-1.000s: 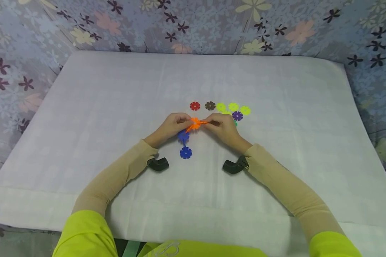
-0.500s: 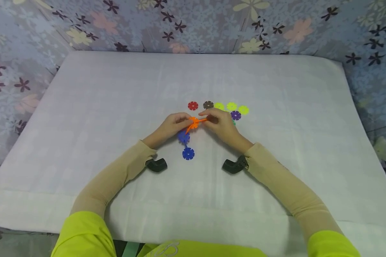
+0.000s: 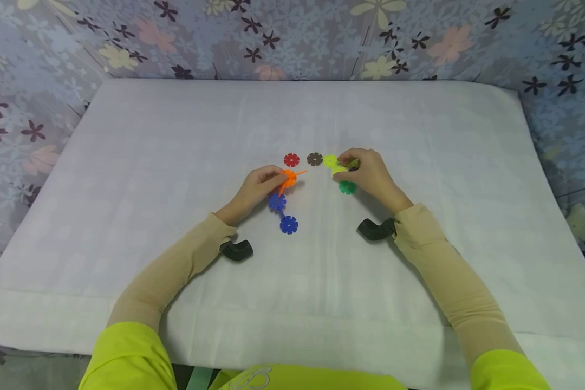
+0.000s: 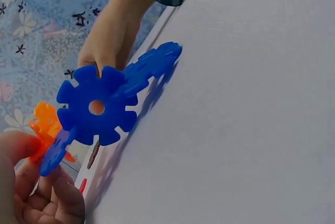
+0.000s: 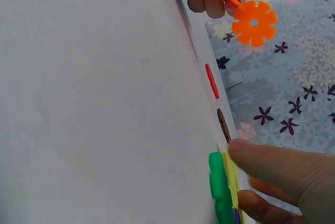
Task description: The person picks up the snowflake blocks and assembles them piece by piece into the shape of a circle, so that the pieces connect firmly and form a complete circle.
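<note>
The left hand [image 3: 253, 188] pinches an orange disc between thumb and fingers, a little left of the middle of the counter [image 3: 175, 135]. That disc belongs to a slotted chain: an edge-on orange piece points right towards the far row, another slants near and down, and 3 blue discs [image 3: 288, 225] follow on the near side, set at angles to each other. In the left wrist view the blue part hangs out from the fingers, its shadow falling on the white cover beneath.

The right hand [image 3: 374, 172] is to the right, its thumb and index finger spread apart over the yellow discs [image 3: 330, 161]; I cannot tell whether the tips touch them. A green disc [image 3: 347, 187] lies on the near side of that group, and a purple disc [image 5: 237, 216] is partly hidden by the fingers. Left of the yellow group, along the far side, lie a brown disc [image 3: 314, 159] and a red disc [image 3: 291, 160], apart from each other. Tan sleeves [image 3: 175, 268] cover both forearms, with a dark curved fitting [image 3: 236, 250] at each wrist
</note>
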The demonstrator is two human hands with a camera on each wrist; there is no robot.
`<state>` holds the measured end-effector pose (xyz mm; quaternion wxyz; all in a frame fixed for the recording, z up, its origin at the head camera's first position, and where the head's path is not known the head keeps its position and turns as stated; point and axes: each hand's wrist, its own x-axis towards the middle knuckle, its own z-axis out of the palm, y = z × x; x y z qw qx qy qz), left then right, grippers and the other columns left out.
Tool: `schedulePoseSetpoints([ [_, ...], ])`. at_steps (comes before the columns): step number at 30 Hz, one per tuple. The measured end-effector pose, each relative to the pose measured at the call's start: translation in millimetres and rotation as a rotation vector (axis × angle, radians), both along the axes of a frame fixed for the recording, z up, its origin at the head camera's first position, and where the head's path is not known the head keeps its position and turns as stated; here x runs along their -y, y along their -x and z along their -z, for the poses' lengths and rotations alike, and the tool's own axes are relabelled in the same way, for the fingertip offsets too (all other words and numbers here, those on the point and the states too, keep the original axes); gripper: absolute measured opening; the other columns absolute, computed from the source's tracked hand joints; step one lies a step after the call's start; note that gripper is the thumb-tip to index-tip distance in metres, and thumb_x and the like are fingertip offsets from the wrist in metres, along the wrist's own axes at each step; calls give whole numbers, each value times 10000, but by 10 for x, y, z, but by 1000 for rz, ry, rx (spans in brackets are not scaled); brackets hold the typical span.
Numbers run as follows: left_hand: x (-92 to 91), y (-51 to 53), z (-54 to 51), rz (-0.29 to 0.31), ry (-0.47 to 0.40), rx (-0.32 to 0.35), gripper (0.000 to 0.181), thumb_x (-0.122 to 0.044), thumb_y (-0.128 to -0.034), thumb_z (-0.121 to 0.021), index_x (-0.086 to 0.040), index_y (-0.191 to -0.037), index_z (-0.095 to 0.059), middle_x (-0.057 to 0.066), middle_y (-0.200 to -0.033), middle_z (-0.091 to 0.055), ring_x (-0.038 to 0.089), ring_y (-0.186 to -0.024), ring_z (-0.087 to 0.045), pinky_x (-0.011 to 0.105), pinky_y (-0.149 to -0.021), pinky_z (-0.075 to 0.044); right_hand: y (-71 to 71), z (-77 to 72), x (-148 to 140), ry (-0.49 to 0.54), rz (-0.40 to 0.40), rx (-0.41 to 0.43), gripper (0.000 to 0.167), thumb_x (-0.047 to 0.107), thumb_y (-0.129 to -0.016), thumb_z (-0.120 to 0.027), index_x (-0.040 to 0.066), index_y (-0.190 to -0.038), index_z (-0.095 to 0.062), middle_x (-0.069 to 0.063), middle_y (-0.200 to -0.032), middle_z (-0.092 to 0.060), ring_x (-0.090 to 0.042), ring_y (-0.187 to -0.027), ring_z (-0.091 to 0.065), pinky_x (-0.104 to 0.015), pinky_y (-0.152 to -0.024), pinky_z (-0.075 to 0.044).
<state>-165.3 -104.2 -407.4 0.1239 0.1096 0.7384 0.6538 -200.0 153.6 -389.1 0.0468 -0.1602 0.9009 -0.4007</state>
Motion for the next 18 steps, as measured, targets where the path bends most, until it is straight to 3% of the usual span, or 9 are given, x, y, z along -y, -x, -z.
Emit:
schedulePoseSetpoints([
  [6, -1, -7, -14, -6, 15, 13, 188, -131, -888, -561, 46, -930, -608, 39, -695, -549, 141, -637, -429, 217, -595, -351, -26, -5, 16, -6, 2, 22, 340, 80, -731, -739, -26, -1028, -611, -147, -945, -579, -259, -827, -523, -345, -716, -424],
  [10, -1, -4, -10, 3, 20, 0, 160, -125, -885, -564, 30, -877, -598, 39, -678, -534, 138, -621, -412, 217, -575, -334, -48, -1, 58, 36, 26, -33, 247, 72, -759, -714, -16, -974, -629, -121, -882, -576, -216, -725, -506, -271, -621, -408],
  [14, -1, -5, -9, 11, 28, -6, 142, -121, -883, -568, 16, -856, -593, 40, -668, -519, 143, -619, -404, 223, -574, -325, -101, 14, 144, 260, 14, -16, 199, 46, -781, -687, -35, -950, -618, -112, -837, -608, -173, -645, -551, -219, -572, -441],
  [18, -8, 1, -16, 21, 57, -36, 153, -119, -885, -568, 30, -867, -599, 41, -692, -538, 157, -663, -433, 232, -621, -351, -159, 62, 233, 555, -70, 144, 203, -4, -832, -610, -80, -1015, -564, -111, -814, -617, -184, -637, -601, -270, -585, -492],
])
